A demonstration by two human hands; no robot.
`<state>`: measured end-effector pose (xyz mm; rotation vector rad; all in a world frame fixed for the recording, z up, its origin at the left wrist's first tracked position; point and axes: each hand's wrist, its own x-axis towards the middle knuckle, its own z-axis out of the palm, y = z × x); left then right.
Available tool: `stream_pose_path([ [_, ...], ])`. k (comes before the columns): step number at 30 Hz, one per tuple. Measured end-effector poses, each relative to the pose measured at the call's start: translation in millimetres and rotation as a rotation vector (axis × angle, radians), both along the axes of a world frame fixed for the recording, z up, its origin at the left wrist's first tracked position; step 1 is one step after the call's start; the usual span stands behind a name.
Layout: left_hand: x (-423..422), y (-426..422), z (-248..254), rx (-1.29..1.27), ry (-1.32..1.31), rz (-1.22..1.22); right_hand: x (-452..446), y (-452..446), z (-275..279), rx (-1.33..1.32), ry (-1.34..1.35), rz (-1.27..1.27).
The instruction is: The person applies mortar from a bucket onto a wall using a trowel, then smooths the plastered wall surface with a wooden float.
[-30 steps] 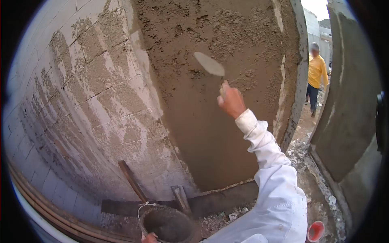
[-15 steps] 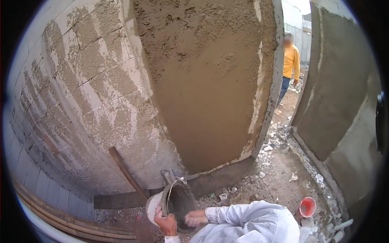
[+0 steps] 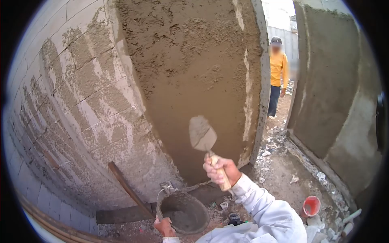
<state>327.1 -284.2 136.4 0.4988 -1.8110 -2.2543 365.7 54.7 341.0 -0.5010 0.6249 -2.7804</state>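
My right hand (image 3: 223,169) is closed round the wooden handle of a trowel (image 3: 203,137), raised in front of the wall. Grey mortar seems to lie on its blade, which points up toward the wet plastered panel (image 3: 186,93). Below, my left hand (image 3: 165,227) grips the near left rim of a dark bucket (image 3: 199,206). Some mortar shows in the bucket's bottom, and its wire handle stands up at the back left. The left fingers are partly hidden by the rim.
A wooden stick (image 3: 129,189) leans at the left, near bamboo poles (image 3: 44,216). A red bucket (image 3: 311,206) stands at right among rubble. Beyond the doorway a person in a yellow shirt (image 3: 278,67) stands. A second plastered wall (image 3: 330,81) rises at right.
My right hand has come up out of the bucket with the trowel, toward the wall. The bucket, tilted before, now sits more level. The person in yellow has turned toward me.
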Motion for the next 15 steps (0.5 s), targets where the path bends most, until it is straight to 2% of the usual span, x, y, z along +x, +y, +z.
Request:
stream_pose_path([
  [3,-4,16,-6,-0.014,-0.052,0.019,3,67,91,0.227,0.350,-0.551],
  [6,-15,37,-21,-0.025,-0.066,0.118,6,126,170,0.349,0.574,-1.130],
  [9,-21,64,-10,0.016,-0.185,0.283,-4,197,230,0.460,0.727,-1.712],
  [13,-44,78,-61,0.062,-0.158,0.370,-27,279,297,0.360,0.871,-2.333],
  [15,-52,83,-88,0.082,-0.126,0.395,-46,320,320,0.357,0.833,-2.550],
])
